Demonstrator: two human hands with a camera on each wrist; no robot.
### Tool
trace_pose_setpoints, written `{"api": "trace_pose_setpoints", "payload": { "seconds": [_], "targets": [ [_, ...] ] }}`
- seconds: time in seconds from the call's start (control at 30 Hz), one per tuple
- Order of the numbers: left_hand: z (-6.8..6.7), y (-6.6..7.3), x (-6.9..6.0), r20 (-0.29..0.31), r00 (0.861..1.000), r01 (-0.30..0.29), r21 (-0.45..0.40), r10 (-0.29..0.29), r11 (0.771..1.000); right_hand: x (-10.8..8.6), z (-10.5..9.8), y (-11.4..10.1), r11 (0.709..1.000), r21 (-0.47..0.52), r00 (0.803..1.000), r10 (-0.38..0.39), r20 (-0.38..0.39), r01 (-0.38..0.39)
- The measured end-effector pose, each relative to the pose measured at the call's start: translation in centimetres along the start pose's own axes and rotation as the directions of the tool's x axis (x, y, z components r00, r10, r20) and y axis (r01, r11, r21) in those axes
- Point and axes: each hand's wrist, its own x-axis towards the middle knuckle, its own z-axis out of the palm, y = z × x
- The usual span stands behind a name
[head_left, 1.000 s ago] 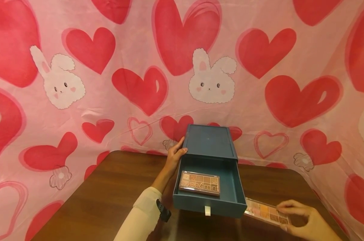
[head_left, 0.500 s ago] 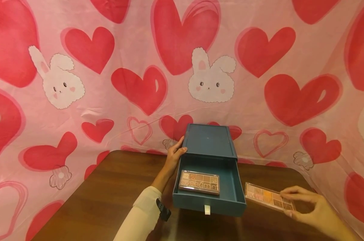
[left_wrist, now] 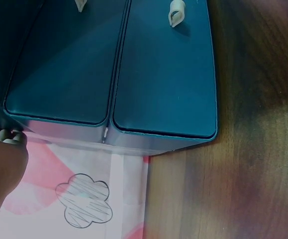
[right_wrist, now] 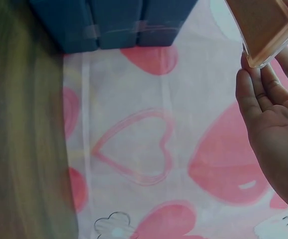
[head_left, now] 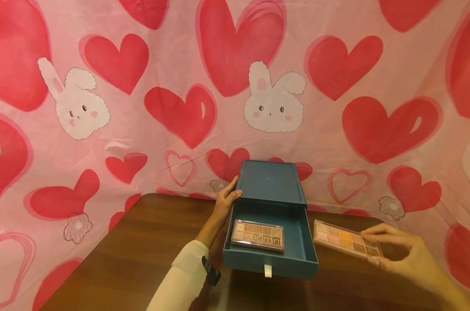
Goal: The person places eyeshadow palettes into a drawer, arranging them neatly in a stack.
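A blue drawer unit (head_left: 271,181) stands in the head view with its top drawer (head_left: 271,264) pulled out. Inside that drawer, toward its left side, lies an eyeshadow palette (head_left: 257,235) with a clear lid. My left hand (head_left: 224,203) rests against the unit's left side, thumb at the upper edge and fingers extended along the wall. Just right of the drawer, my right hand (head_left: 404,250) pinches a second eyeshadow palette (head_left: 345,238) by its right end, raised above the table and tilted. The right wrist view shows this palette (right_wrist: 265,30) from below.
The unit sits on a brown wooden table (head_left: 153,250). Behind it hangs a pink cloth (head_left: 320,142) with hearts and rabbits. Lower drawer fronts (left_wrist: 166,79) with white pull tabs show in the left wrist view. A white tab (head_left: 268,271) hangs from the pulled-out drawer.
My right hand has lifted the second palette from low beside the drawer to about the drawer rim's height in the head view. The left hand and drawer have stayed put.
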Motion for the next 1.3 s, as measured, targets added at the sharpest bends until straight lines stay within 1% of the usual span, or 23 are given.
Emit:
{"api": "trace_pose_setpoints", "payload": {
  "seconds": [0.03,0.13,0.23,0.33,0.43,0.53,0.7,0.83,0.97,1.07,1.17,1.23,1.3],
  "targets": [
    [0.0,0.0,0.0,-0.001,1.0,0.0,0.001,0.0,1.0,0.3,0.0,-0.2,1.0,-0.01,1.0,-0.001,0.007,0.001],
    [0.1,0.1,0.0,0.004,1.0,-0.013,0.004,0.013,1.0,1.0,0.0,-1.0,0.996,-0.081,1.0,0.024,0.018,-0.022],
    [0.1,0.2,-0.1,0.009,1.0,-0.018,0.003,0.018,1.0,1.8,0.3,-1.4,0.993,-0.12,1.0,0.017,0.017,-0.015],
    [0.1,0.2,-0.1,0.013,1.0,-0.019,-0.004,0.019,1.0,2.7,0.9,-1.8,0.994,-0.096,0.999,0.046,0.025,-0.044],
    [0.2,0.2,0.0,0.005,1.0,-0.011,-0.005,0.011,1.0,3.4,1.7,-2.1,0.994,-0.093,0.997,0.069,0.038,-0.066],
    [0.1,0.2,0.0,0.004,1.0,-0.011,0.002,0.011,1.0,4.1,2.5,-2.1,0.993,-0.092,0.996,0.077,0.05,-0.072],
    [0.2,0.2,0.0,0.001,1.0,0.004,0.0,-0.004,1.0,5.1,3.9,-2.1,0.994,-0.046,0.991,0.105,0.085,-0.101],
    [0.2,0.3,-0.1,0.0,1.0,0.016,-0.013,-0.016,1.0,6.1,4.9,-2.3,0.995,-0.018,0.988,0.103,0.111,-0.101],
    [0.2,0.3,0.0,0.011,1.0,0.02,-0.014,-0.02,1.0,7.1,5.8,-2.3,0.998,0.013,0.993,0.058,0.105,-0.06],
    [0.2,0.3,0.0,0.006,1.0,0.01,-0.002,-0.01,1.0,7.9,6.7,-2.2,0.999,0.042,0.995,0.027,0.1,-0.031],
    [0.1,0.2,0.0,-0.003,1.0,-0.001,0.012,0.001,1.0,8.4,7.5,-2.2,0.997,0.067,0.994,0.038,0.106,-0.046],
    [0.1,0.2,0.0,-0.007,1.0,0.001,0.017,-0.001,1.0,8.6,8.1,-2.1,0.994,0.083,0.991,0.064,0.114,-0.074],
    [0.1,0.2,0.1,-0.006,1.0,0.004,0.018,-0.004,1.0,8.8,8.5,-2.1,0.992,0.095,0.99,0.074,0.12,-0.085]
  ]
}}
